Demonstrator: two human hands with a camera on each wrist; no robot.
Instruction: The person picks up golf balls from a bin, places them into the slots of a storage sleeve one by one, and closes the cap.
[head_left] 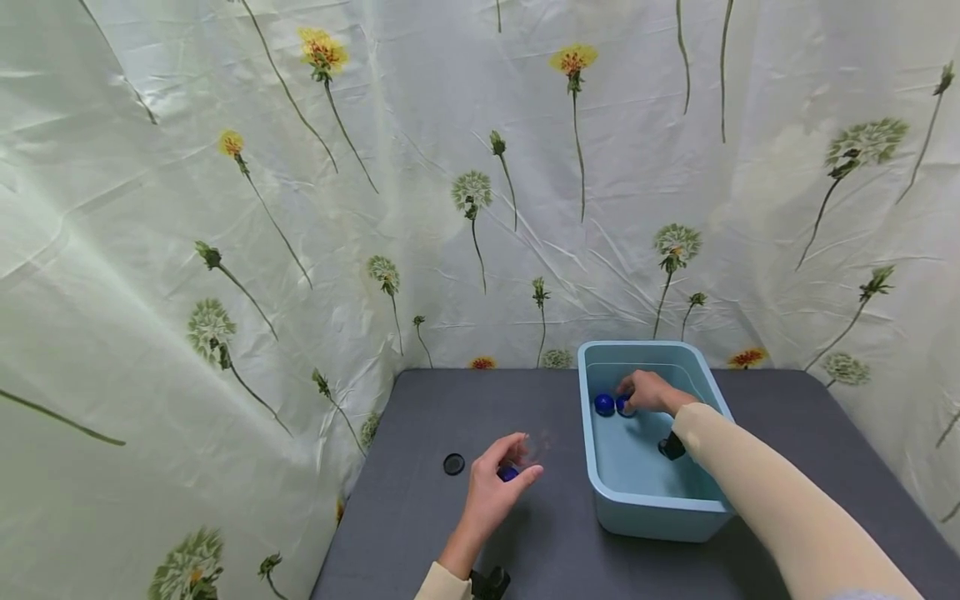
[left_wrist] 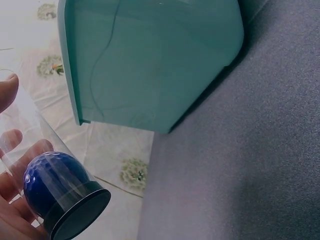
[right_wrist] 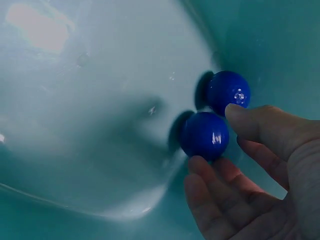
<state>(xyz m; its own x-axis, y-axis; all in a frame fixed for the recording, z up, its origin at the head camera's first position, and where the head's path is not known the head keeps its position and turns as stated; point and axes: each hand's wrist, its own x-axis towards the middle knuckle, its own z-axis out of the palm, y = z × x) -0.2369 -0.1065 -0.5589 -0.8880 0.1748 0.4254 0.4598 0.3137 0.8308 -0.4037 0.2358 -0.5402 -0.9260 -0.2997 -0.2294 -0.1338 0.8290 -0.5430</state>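
My left hand [head_left: 491, 492] grips a clear tube [left_wrist: 42, 127], tilted, above the table. A blue golf ball [left_wrist: 52, 177] sits inside at the tube's lower end, against a black cap [left_wrist: 80, 215]. Inside the light blue bin [head_left: 637, 500], my right hand [head_left: 651, 393] has thumb and fingertips round one blue golf ball [right_wrist: 204, 136], which is low by the bin's wall. Right beside it lies a second blue golf ball [right_wrist: 228, 91], close to the thumb tip.
A round black cap [head_left: 453, 464] lies on the dark grey table [head_left: 420, 417], left of my left hand. The bin stands on the right part of the table. Behind the table hangs a pale curtain [head_left: 450, 233] with a dandelion print.
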